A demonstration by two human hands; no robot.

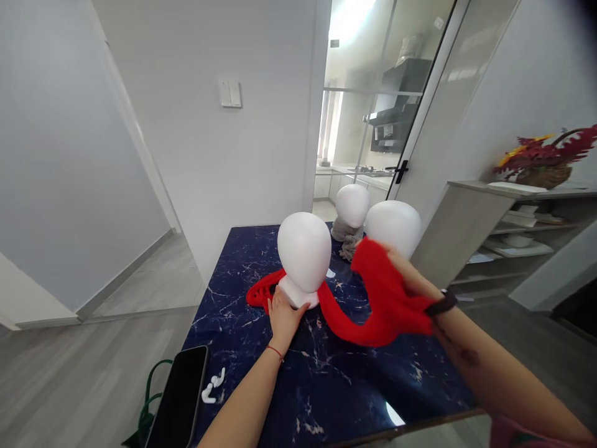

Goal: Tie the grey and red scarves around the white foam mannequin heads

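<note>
A white mannequin head [304, 252] stands upright on the dark blue marbled table [308, 373]. My left hand [283, 314] is at its base, the fingers and thumb spread around the front of the neck. A red scarf [382, 305] passes behind the neck, and one end lies on the table at the left. Its other part is lifted at the right in my right hand [405, 270], whose fingers are mostly covered by the cloth and blurred. Between the head and my right hand the scarf hangs in a low curve.
Behind stand a second mannequin head [352, 205] with a grey scarf [347, 239] at its neck and a third white head [393, 225]. At the table's left lie a black phone [180, 395] and white earbuds [213, 386]. A shelf unit [485, 218] stands right.
</note>
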